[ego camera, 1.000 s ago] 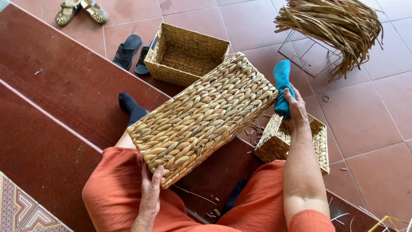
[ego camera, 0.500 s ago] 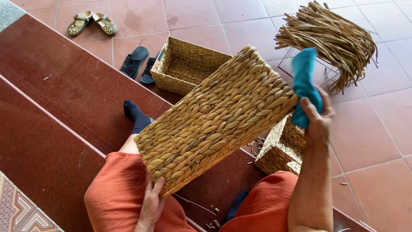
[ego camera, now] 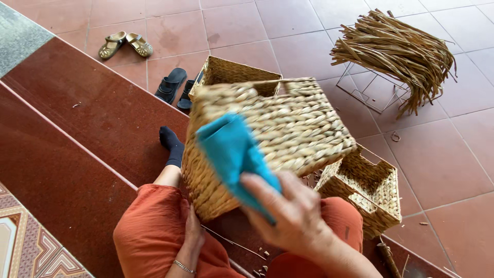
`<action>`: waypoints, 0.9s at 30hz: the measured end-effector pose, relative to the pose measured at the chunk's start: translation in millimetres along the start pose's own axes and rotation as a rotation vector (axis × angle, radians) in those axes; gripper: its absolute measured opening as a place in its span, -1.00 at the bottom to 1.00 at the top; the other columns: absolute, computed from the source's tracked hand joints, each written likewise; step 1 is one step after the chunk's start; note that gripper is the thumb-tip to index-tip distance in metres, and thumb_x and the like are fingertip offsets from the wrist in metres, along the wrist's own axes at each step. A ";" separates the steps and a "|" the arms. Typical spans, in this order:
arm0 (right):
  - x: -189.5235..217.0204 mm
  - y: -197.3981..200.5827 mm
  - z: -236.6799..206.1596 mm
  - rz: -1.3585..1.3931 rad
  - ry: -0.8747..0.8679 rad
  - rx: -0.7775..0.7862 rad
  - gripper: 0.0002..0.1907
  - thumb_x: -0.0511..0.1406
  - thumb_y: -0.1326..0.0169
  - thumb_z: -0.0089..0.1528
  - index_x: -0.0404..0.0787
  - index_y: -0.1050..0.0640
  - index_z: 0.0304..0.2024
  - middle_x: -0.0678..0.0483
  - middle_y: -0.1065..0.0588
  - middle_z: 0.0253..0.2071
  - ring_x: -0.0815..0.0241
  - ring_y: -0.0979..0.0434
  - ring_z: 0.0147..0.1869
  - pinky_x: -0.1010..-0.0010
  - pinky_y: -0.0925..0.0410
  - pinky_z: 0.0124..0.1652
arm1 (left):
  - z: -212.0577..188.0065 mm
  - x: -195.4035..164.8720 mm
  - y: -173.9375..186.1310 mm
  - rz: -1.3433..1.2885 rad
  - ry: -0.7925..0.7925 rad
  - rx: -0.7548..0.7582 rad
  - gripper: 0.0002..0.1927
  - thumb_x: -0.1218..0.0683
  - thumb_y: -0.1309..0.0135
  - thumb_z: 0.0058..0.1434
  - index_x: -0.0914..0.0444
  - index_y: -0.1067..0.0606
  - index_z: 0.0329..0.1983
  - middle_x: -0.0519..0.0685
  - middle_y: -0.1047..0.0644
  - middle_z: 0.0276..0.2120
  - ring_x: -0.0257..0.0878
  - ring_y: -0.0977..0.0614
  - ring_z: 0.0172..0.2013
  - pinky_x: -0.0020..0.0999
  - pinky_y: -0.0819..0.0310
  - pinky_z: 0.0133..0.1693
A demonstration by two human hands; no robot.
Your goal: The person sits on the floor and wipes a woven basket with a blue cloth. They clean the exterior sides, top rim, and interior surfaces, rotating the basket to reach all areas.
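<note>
- While the person sits on the red step, a large woven basket [ego camera: 278, 134] rests tilted on their lap, its woven side turned up toward the camera.
- The right hand [ego camera: 290, 216] pinches a blue cloth [ego camera: 231, 152] and presses it against the basket's near face, at about 6 o'clock of the basket.
- The left hand [ego camera: 193, 234] lies flat and spread against the basket's lower corner, at 7 o'clock, steadying it.
- The weave looks complete; judging by the cloth, wiping is under way, with most of the faces left to do.
- A smaller basket [ego camera: 370, 190] sits at 4 o'clock, another basket [ego camera: 231, 72] at 12 o'clock, a bundle of dried fibre [ego camera: 401, 51] at 2 o'clock.
</note>
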State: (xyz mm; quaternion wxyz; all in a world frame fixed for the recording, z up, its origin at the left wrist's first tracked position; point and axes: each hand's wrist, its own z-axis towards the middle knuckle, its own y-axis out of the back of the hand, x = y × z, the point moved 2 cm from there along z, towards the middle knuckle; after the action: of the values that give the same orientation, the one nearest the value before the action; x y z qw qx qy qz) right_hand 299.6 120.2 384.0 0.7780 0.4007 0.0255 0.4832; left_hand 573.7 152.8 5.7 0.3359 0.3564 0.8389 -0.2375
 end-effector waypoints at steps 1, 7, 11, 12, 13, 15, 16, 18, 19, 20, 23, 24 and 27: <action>13.1 -3.9 -3.4 0.017 0.048 0.022 -0.45 -0.29 -0.33 0.09 -0.13 -0.53 0.15 -0.05 -0.49 -0.23 0.07 -0.53 -0.30 0.24 -0.43 -0.39 | -1.8 4.3 -2.1 -0.114 0.098 0.021 -0.30 -0.31 0.31 0.41 0.14 -0.20 0.48 -0.05 -0.27 0.39 -0.10 -0.33 0.30 0.08 -0.19 0.27; 66.3 -41.1 -23.1 0.081 0.298 0.197 -0.50 -0.24 -0.18 0.20 -0.07 -0.51 0.22 -0.11 -0.48 -0.07 0.10 -0.55 -0.20 0.30 -0.44 -0.36 | -10.1 -3.9 18.7 -0.468 0.043 0.439 -0.35 -0.27 0.24 0.43 0.22 -0.29 0.40 0.00 -0.44 0.27 -0.13 -0.49 0.18 -0.11 -0.31 0.24; 70.8 -60.9 -26.8 0.096 0.307 0.264 -0.48 -0.23 -0.13 0.17 -0.06 -0.51 0.22 -0.07 -0.46 -0.12 0.06 -0.52 -0.18 0.32 -0.40 -0.39 | -34.6 -24.1 24.1 -0.471 -0.042 0.447 -0.37 -0.25 0.20 0.43 0.25 -0.31 0.36 0.00 -0.48 0.23 -0.19 -0.53 0.16 -0.20 -0.38 0.21; 69.0 -63.3 -26.5 0.130 0.266 0.284 -0.47 -0.22 -0.14 0.16 -0.08 -0.50 0.20 -0.05 -0.45 -0.15 0.04 -0.52 -0.17 0.30 -0.41 -0.38 | -46.6 -31.4 15.6 -0.467 -0.092 0.481 -0.37 -0.25 0.19 0.43 0.26 -0.32 0.35 0.00 -0.48 0.22 -0.20 -0.54 0.15 -0.22 -0.39 0.21; 67.6 -65.5 -25.7 0.111 0.262 0.299 -0.48 -0.24 -0.13 0.17 -0.06 -0.50 0.22 -0.02 -0.44 -0.18 0.06 -0.51 -0.19 0.30 -0.41 -0.38 | -60.0 -45.0 11.2 -0.473 -0.144 0.492 -0.38 -0.24 0.18 0.42 0.27 -0.33 0.34 0.00 -0.49 0.21 -0.22 -0.55 0.15 -0.25 -0.41 0.20; 65.7 -67.5 -24.0 0.058 0.247 0.315 -0.48 -0.28 -0.13 0.20 -0.03 -0.51 0.25 0.04 -0.42 -0.23 0.11 -0.48 -0.23 0.30 -0.41 -0.37 | -96.9 -85.7 10.6 -0.418 -0.385 0.494 -0.39 -0.23 0.16 0.42 0.29 -0.34 0.32 0.01 -0.51 0.19 -0.25 -0.57 0.14 -0.29 -0.45 0.19; 66.6 -67.7 -23.5 0.047 0.273 0.318 -0.48 -0.27 -0.13 0.21 -0.03 -0.51 0.26 0.04 -0.42 -0.22 0.11 -0.48 -0.22 0.32 -0.40 -0.38 | -115.7 -111.8 10.5 -0.387 -0.510 0.498 -0.39 -0.23 0.15 0.42 0.30 -0.35 0.31 0.01 -0.52 0.19 -0.26 -0.58 0.13 -0.32 -0.46 0.18; 70.5 -67.0 -24.3 0.035 0.321 0.330 -0.48 -0.26 -0.13 0.23 -0.02 -0.50 0.27 0.04 -0.42 -0.21 0.11 -0.48 -0.21 0.34 -0.39 -0.40 | -134.7 -173.2 -0.9 -0.272 -0.676 0.517 -0.40 -0.22 0.13 0.42 0.31 -0.36 0.29 0.01 -0.54 0.17 -0.29 -0.60 0.12 -0.36 -0.50 0.17; 72.5 -66.1 -25.3 0.037 0.318 0.327 -0.49 -0.26 -0.13 0.24 -0.01 -0.50 0.26 0.03 -0.43 -0.18 0.12 -0.49 -0.20 0.36 -0.39 -0.39 | -140.4 -201.3 -9.2 -0.208 -0.734 0.535 -0.40 -0.21 0.12 0.42 0.32 -0.37 0.28 0.01 -0.55 0.16 -0.30 -0.61 0.11 -0.39 -0.52 0.16; 75.4 -64.7 -27.4 0.036 0.317 0.319 -0.50 -0.26 -0.13 0.24 0.00 -0.49 0.26 0.03 -0.43 -0.16 0.13 -0.49 -0.19 0.37 -0.39 -0.39 | -141.6 -227.9 -17.8 -0.125 -0.760 0.562 -0.41 -0.21 0.11 0.42 0.33 -0.38 0.27 0.01 -0.55 0.15 -0.32 -0.62 0.11 -0.41 -0.53 0.15; 81.0 -60.2 -36.3 0.022 0.314 0.310 -0.51 -0.26 -0.12 0.24 0.02 -0.49 0.26 0.01 -0.46 -0.10 0.13 -0.51 -0.15 0.38 -0.41 -0.36 | -130.4 -283.2 -47.8 0.142 -0.765 0.611 -0.48 -0.16 0.04 0.41 0.37 -0.46 0.14 -0.01 -0.60 0.00 -0.36 -0.65 -0.02 -0.48 -0.59 0.03; 81.9 -58.6 -40.2 0.020 0.313 0.313 -0.50 -0.26 -0.11 0.24 0.03 -0.48 0.26 0.00 -0.46 -0.07 0.13 -0.52 -0.14 0.38 -0.42 -0.34 | -127.3 -290.3 -55.4 0.231 -0.766 0.606 -0.54 -0.12 -0.02 0.41 0.39 -0.53 0.04 -0.02 -0.64 -0.12 -0.38 -0.66 -0.14 -0.50 -0.60 -0.08; 83.9 -56.5 -53.2 -0.034 0.351 0.317 -0.52 -0.24 -0.10 0.24 0.04 -0.51 0.24 -0.10 -0.47 -0.02 0.12 -0.52 -0.14 0.41 -0.41 -0.37 | -124.1 -284.6 -68.9 0.400 -0.841 0.421 -0.67 -0.01 -0.20 0.35 0.40 -0.61 -0.24 -0.09 -0.61 -0.41 -0.42 -0.55 -0.41 -0.52 -0.45 -0.38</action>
State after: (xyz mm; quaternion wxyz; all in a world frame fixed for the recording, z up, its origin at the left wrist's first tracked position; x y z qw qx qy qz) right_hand 362.8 204.8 340.4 0.6969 0.4272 0.2427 0.5224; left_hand 620.6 63.6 307.3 0.6043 0.4435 0.4803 -0.4554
